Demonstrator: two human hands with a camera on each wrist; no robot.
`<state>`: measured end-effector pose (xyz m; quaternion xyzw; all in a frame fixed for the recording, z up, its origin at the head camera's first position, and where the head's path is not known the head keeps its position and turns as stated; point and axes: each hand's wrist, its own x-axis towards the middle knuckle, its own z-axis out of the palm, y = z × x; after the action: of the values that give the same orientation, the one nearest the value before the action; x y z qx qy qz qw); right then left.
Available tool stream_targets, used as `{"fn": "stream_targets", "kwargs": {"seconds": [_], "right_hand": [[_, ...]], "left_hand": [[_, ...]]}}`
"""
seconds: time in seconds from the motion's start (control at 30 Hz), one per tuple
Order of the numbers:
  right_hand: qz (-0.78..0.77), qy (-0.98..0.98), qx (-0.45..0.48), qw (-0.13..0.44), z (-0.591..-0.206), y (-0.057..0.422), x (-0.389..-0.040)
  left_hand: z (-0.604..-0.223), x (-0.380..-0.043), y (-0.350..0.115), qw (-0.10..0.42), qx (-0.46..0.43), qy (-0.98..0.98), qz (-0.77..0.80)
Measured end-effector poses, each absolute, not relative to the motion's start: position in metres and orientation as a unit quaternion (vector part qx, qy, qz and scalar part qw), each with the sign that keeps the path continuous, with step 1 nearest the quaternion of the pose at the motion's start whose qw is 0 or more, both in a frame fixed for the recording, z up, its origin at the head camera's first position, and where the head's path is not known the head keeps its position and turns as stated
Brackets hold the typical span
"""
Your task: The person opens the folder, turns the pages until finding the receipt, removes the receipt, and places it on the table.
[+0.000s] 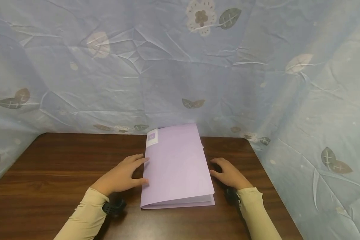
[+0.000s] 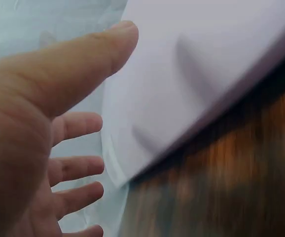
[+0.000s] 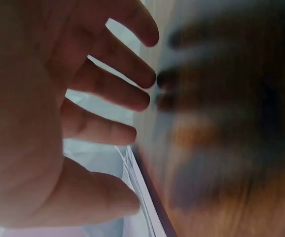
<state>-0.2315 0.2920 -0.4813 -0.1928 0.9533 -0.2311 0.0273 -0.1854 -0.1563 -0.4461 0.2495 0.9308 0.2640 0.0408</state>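
Observation:
A light purple folder [image 1: 177,166] lies closed on the wooden table, its front lower edge gaping slightly over pale inner sheets [image 1: 195,200]. A white label [image 1: 152,137] marks its upper left corner. At the spine side my left hand [image 1: 123,175] hovers with spread fingers, thumb and fingertips overlapping the folder's left edge. In the left wrist view, the thumb [image 2: 98,54] stands in front of the pale cover. My right hand [image 1: 229,173] is beside the opening edge, fingers loosely bent and holding nothing. The right wrist view shows those fingers [image 3: 108,89] apart above the table.
The dark brown table [image 1: 63,166] extends to both sides and in front of the folder. A blue-grey cloth [image 1: 165,73] with leaf and flower prints hangs behind and along the sides. Dark bands [image 1: 114,207] sit at both wrists.

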Motion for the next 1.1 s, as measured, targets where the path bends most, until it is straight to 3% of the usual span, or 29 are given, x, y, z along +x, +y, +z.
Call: {"fn": "stream_targets", "kwargs": {"seconds": [0.5, 0.73, 1.1], "right_hand": [[-0.251, 0.933, -0.253, 0.055, -0.48, 0.294, -0.235], [-0.247, 0.934, -0.248, 0.072, -0.481, 0.291, -0.232], [-0.223, 0.942, -0.237, 0.086, -0.482, 0.288, -0.23]], "left_hand": [[-0.424, -0.169, -0.047, -0.031, 0.408, 0.897, 0.168], [-0.427, -0.16, -0.009, -0.035, 0.407, 0.906, 0.115], [-0.434, -0.157, -0.002, -0.065, 0.389, 0.915, 0.081]]}}
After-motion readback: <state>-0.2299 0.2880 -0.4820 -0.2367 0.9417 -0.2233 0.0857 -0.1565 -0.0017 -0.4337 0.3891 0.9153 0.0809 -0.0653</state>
